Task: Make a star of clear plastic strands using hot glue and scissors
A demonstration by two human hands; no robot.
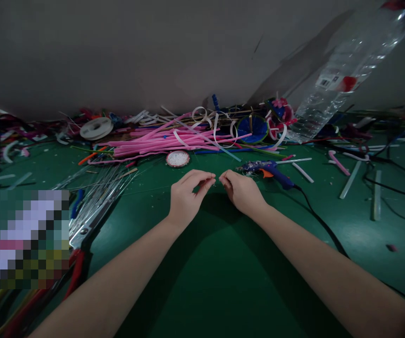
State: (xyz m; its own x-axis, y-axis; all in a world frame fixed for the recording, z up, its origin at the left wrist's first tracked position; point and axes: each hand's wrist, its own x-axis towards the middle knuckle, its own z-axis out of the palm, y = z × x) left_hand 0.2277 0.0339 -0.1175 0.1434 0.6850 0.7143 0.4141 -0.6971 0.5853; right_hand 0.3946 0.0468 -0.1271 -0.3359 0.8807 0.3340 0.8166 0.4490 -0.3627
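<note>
My left hand (190, 190) is closed in a pinch at mid-table, thumb and forefinger tips pressed together. A thin strand (149, 191) runs leftward from behind it; whether the fingers hold this strand is unclear. My right hand (240, 188) is also pinched, its fingertips a small gap from the left ones. Anything between the fingers is too small to name. Just beyond them sits a shallow round lid (177, 152) filled with tiny white beads (177, 158). A blue glue gun (268, 170) with an orange trigger lies beside my right hand.
Pink pipe cleaners (153, 141) lie heaped along the wall with a white spool (96, 128). Red-handled scissors (82, 239) and thin wires (100, 188) are at left. A clear plastic bottle (332, 89) leans at right, near glue sticks (350, 180). The black cord (318, 216) passes my right forearm.
</note>
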